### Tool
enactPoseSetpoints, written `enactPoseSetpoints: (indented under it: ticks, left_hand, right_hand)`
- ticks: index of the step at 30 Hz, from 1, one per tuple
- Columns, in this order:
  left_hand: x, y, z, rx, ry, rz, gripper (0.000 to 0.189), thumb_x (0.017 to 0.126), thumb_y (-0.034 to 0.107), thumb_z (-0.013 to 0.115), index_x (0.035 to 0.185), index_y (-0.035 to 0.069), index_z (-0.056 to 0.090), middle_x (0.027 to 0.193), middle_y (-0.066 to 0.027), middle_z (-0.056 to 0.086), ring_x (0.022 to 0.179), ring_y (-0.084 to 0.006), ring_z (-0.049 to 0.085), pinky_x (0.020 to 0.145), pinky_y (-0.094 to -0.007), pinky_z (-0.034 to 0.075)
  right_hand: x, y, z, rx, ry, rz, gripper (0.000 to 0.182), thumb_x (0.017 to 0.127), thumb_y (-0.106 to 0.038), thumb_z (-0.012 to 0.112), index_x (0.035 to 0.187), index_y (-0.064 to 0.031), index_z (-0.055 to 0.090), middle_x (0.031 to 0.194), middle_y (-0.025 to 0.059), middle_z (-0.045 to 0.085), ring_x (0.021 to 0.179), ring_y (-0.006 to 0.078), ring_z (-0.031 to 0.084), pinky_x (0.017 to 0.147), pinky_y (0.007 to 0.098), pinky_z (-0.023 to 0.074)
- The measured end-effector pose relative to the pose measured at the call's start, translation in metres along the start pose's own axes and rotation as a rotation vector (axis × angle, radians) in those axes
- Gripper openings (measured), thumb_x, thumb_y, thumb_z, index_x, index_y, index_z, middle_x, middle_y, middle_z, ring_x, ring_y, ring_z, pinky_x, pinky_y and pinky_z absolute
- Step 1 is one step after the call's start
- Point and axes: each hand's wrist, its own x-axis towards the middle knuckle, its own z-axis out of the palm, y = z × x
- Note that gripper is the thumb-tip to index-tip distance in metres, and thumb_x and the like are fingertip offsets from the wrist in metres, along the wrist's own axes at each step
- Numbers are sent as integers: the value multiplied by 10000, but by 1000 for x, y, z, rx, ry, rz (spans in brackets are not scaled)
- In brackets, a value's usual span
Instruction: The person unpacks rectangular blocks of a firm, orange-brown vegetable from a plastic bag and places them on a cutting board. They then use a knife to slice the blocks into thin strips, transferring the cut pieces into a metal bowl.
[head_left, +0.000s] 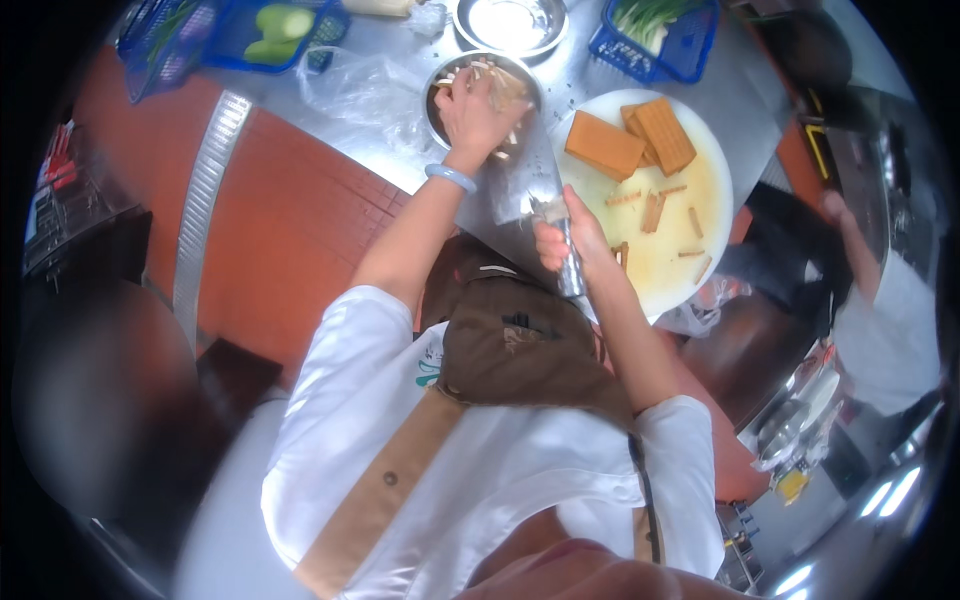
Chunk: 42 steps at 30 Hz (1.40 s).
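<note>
My left hand is over a round metal bowl of cut strips, its fingers among the strips; whether it grips any cannot be told. In my right hand is the metal handle of a cleaver, whose broad blade is tilted beside the bowl's near right rim. To the right, a round white cutting board bears several orange-brown blocks, which look like pressed tofu, at its far side. Thin cut strips of the same colour lie scattered on its middle and near part.
A shiny empty metal bowl stands beyond the filled one. Blue baskets hold pale green vegetables at the far left and green onions at the far right. A clear plastic bag lies on the metal table. Another person's arm shows at right.
</note>
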Motion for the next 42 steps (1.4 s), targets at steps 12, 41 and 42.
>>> enactPoseSetpoints:
  ticks: [12,41,42]
  left_hand:
    - [9,-4,7,-175,27,-225,519,768,483,766,1193,188,715,1486,-122,441,1298,-429,381,1045,-536,372]
    - [-164,132,6,-191,-571,838,856,759,397,811,1468,88,443,1508,-264,349,1357,-559,323,1122,-598,318]
    - [-166,138,19,-215,-532,808,855,766,395,808,1473,89,437,1509,-271,345,1353,-563,326,1123,-603,314]
  right_hand:
    - [-81,25,24,-157,313,-77,591,1027,-658,271,957,-113,490,509,-5,384,357,108,345,363,288,358]
    - [-188,82,-219,-1121,1271,-861,521,1082,-406,358,901,19,600,585,161,550,446,216,565,466,390,472]
    - [-182,83,-221,-1161,1224,-893,516,1081,-403,362,905,21,598,591,167,554,451,218,569,478,397,478]
